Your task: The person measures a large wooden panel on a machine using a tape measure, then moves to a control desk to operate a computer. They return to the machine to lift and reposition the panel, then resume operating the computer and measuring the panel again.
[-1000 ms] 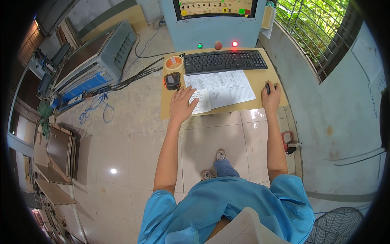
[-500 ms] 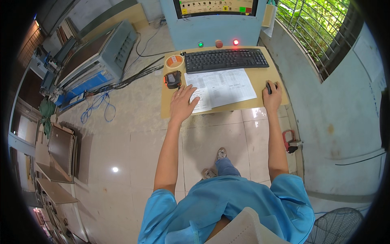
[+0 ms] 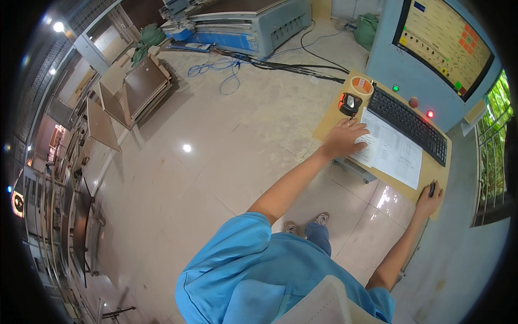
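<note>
1. While keeping both hands on the same things, looks further left than half a second ago, taking in more of the glossy tiled floor [image 3: 178, 194] and the brown flat panels [image 3: 143, 89] standing beyond.
2. Shows the tan board worktop [image 3: 330, 121] slanted toward the right of view; appears to shift only the gaze, so leaves the work there unaltered, as far as can be judged.
3. With the left hand [image 3: 343, 139], rests palm down, fingers slightly apart and clamped on nothing, over the left edge of the small white printed slip [image 3: 370, 153], just beside the large white printed sheet [image 3: 398, 148].
4. With the right hand [image 3: 429, 202], curls closed around the small black computer mouse [image 3: 432, 189], held under the fingers at the near right corner, well apart from the left hand.
5. Just beyond the left fingertips, has the black-and-orange tape measure [image 3: 350, 104]; past the papers, the long black keyboard [image 3: 407, 124].
</note>
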`<state>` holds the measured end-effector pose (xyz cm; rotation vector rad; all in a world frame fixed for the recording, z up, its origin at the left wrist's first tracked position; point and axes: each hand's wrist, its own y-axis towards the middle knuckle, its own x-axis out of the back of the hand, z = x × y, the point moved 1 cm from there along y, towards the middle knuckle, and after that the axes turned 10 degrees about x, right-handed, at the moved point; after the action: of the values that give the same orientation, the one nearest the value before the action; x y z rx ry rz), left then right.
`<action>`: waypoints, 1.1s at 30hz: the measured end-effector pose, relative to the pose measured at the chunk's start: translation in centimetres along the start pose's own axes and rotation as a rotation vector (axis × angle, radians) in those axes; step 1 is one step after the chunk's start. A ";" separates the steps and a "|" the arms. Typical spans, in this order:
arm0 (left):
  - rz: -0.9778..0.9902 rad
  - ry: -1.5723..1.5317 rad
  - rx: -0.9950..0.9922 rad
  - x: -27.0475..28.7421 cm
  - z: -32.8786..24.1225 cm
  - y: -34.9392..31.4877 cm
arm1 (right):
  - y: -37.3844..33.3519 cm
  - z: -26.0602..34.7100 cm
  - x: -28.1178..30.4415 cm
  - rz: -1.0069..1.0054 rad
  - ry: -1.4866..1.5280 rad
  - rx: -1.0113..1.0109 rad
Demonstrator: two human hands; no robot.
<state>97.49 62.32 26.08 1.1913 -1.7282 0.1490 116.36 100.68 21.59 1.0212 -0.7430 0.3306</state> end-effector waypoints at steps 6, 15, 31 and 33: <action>0.000 -0.020 0.037 0.1 -0.3 -0.4 | -0.1 0.0 0.4 0.001 -0.003 0.035; -0.009 -0.004 0.041 -0.6 0.2 -0.1 | -0.1 0.0 0.2 -0.002 -0.001 0.040; -0.060 -0.026 0.016 -0.9 0.2 -0.3 | -0.1 0.1 0.4 -0.006 -0.035 0.053; -0.046 -0.008 0.030 -0.8 0.2 -0.3 | -0.1 0.1 0.4 -0.019 0.001 0.063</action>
<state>97.61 62.56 25.26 1.2539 -1.7094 0.1434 116.66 100.50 21.84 1.0870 -0.7252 0.3403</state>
